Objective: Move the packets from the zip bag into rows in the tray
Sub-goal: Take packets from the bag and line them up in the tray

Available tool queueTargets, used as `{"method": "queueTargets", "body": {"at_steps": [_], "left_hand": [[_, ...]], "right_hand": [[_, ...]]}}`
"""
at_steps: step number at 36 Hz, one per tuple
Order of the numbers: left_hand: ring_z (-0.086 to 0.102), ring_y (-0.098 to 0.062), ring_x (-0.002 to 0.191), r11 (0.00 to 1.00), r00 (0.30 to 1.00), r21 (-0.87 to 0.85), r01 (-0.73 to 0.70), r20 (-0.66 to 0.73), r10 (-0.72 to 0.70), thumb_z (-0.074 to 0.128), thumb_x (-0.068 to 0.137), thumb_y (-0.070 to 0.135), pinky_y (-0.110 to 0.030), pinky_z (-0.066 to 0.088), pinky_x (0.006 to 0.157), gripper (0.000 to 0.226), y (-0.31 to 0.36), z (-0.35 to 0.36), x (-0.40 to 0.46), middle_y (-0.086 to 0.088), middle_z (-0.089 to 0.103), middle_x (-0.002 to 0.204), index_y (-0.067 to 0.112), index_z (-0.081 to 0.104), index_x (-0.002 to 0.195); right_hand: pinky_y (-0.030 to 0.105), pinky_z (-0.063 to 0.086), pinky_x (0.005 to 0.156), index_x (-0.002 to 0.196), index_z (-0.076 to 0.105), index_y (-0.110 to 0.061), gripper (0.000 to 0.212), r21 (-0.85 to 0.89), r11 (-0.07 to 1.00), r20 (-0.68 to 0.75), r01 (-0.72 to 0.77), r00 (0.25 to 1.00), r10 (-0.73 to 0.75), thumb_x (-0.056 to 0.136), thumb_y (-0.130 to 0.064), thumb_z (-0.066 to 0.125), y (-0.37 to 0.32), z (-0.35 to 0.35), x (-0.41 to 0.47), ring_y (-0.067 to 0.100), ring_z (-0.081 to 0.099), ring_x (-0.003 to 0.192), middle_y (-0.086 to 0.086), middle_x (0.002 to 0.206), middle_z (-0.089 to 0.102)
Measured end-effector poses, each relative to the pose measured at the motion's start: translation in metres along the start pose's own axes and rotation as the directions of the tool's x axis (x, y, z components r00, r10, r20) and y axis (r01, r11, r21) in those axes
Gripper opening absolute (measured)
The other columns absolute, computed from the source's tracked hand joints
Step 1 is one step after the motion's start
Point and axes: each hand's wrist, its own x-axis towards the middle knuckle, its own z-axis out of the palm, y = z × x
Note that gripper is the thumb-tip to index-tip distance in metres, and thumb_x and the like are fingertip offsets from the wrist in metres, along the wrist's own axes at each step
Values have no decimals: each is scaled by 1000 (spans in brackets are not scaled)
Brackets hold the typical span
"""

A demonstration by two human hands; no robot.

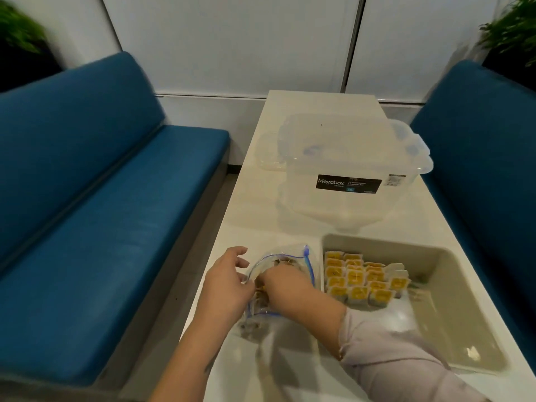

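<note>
A clear zip bag (290,258) with a blue zipper lies on the white table, left of the tray. My left hand (224,281) holds the bag's open edge at its left side. My right hand (285,282) reaches inside the bag among the packets; its fingertips are hidden, so whether it grips a packet cannot be told. The beige tray (452,285) holds several yellow-faced packets (356,278) standing in rows at its far left end. A few loose packets (251,324) show through the bag near me.
A clear lidded storage box (348,166) with a black label stands on the table beyond the tray. Blue benches run along the left (101,227) and right (487,140) sides. The tray's near half has bare floor.
</note>
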Motion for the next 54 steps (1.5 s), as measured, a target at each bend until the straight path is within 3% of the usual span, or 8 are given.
{"method": "queueTargets", "body": {"at_steps": [12, 22, 27, 36, 40, 44, 50, 54], "left_hand": [[58, -1, 82, 999, 999, 1, -37, 25, 37, 61, 78, 2, -11, 45, 61, 54, -6, 1, 5, 15, 54, 98, 31, 50, 122], [58, -1, 82, 999, 999, 6, -39, 15, 39, 60, 77, 3, -19, 49, 67, 53, -3, -1, 5, 13, 55, 100, 29, 50, 122], [59, -3, 81, 999, 1000, 18, -27, -3, 27, 59, 78, 5, -27, 52, 72, 50, -2, -1, 6, 16, 55, 99, 30, 51, 121], [53, -7, 101, 997, 996, 25, -79, -39, 80, 59, 86, 9, -20, 41, 82, 43, 4, 4, 2, 8, 54, 122, 24, 50, 126], [43, -3, 111, 977, 963, -131, -170, -232, 137, 53, 92, 10, -22, 37, 94, 37, 21, 8, -6, 14, 48, 124, 26, 50, 125], [42, 1, 121, 918, 949, -330, -220, -292, 123, 44, 96, 8, -22, 35, 102, 43, 44, 14, -17, 20, 45, 129, 33, 45, 131], [36, -4, 132, 797, 991, -604, -24, -117, -59, 39, 99, 12, -39, 35, 111, 48, 67, 23, -34, 11, 38, 144, 34, 35, 141], [57, -13, 115, 608, 986, -776, 166, 147, -82, 35, 101, 26, -37, 44, 100, 31, 76, 26, -37, 4, 60, 125, 33, 55, 123]], "right_hand": [[33, 47, 76, 107, 65, -13, 22, 81, 996, 76, -34, 997, 28, 90, -18, 53, 0, 5, 9, 23, 55, 80, 8, 99, 66], [32, 52, 75, 95, 73, -14, 22, 204, 974, -57, -103, 992, 117, 83, -9, 54, 5, 4, 10, 22, 62, 79, 6, 90, 71], [24, 36, 66, 97, 71, -12, 19, 321, 940, -91, -114, 984, 150, 88, -13, 54, 14, -6, 1, 21, 55, 77, 7, 94, 69], [28, 31, 57, 67, 58, -14, 23, 463, 877, -147, -128, 965, 218, 89, -20, 58, 33, -30, -22, 18, 44, 67, 1, 60, 45], [30, 23, 52, 52, 38, -16, 42, 586, 804, -199, -103, 943, 266, 88, -17, 58, 39, -40, -29, 14, 28, 52, 1, 51, 29], [25, 30, 51, 62, 62, -13, 26, 662, 744, -257, -91, 905, 339, 87, -18, 60, 39, -50, -38, 9, 36, 49, -4, 49, 42], [26, 32, 51, 51, 56, -19, 33, 640, 764, -338, -79, 864, 373, 84, -18, 60, 31, -60, -51, 13, 39, 50, -2, 48, 45], [24, 45, 58, 79, 74, -20, 20, 602, 796, -415, -52, 832, 368, 86, -30, 58, 19, -59, -60, 12, 59, 57, -1, 65, 69]]}}
